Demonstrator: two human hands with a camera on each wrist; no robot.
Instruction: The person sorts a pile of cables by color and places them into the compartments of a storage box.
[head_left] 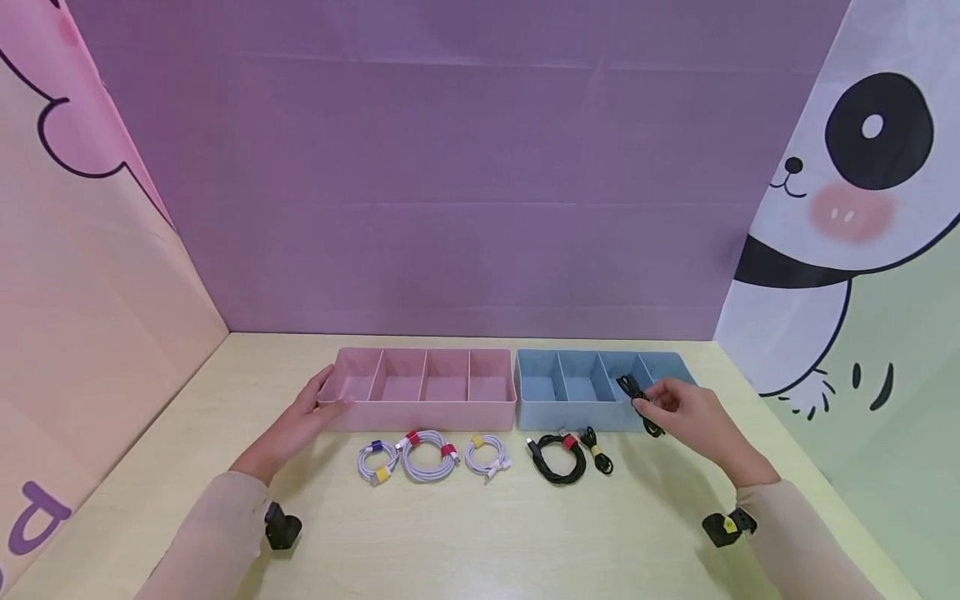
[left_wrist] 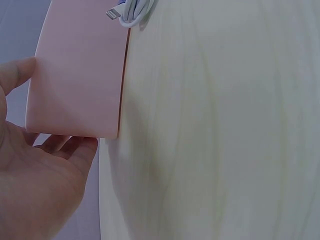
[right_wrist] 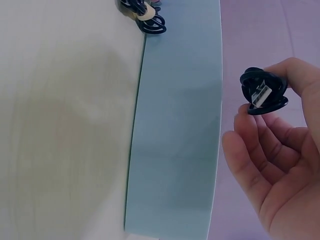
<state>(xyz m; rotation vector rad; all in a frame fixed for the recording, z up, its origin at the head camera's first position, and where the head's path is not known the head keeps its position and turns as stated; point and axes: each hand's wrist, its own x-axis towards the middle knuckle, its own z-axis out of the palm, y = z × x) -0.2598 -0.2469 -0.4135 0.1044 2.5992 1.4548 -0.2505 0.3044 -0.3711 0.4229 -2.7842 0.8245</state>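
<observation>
In the head view my left hand (head_left: pixel 302 421) rests at the left end of a pink four-compartment box (head_left: pixel 427 417). The thumb touches its front rim and the fingers lie against the end wall (left_wrist: pixel 75 95). My right hand (head_left: pixel 693 421) pinches a folded black cable (head_left: pixel 632 387) between thumb and fingers, over the front of a blue four-compartment box (head_left: pixel 551 417). Its metal USB plug (right_wrist: pixel 262 95) shows in the right wrist view, with the lower fingers loosely curled beneath. Both boxes stand side by side near the back.
In front of the pink box lie three coiled white cables: one with blue and yellow ties (head_left: pixel 377 462), one with red ties (head_left: pixel 429 457), one with a yellow tie (head_left: pixel 487 457). A red-tied black coil (head_left: pixel 557 460) and a yellow-tied black bundle (head_left: pixel 597 450) lie before the blue box.
</observation>
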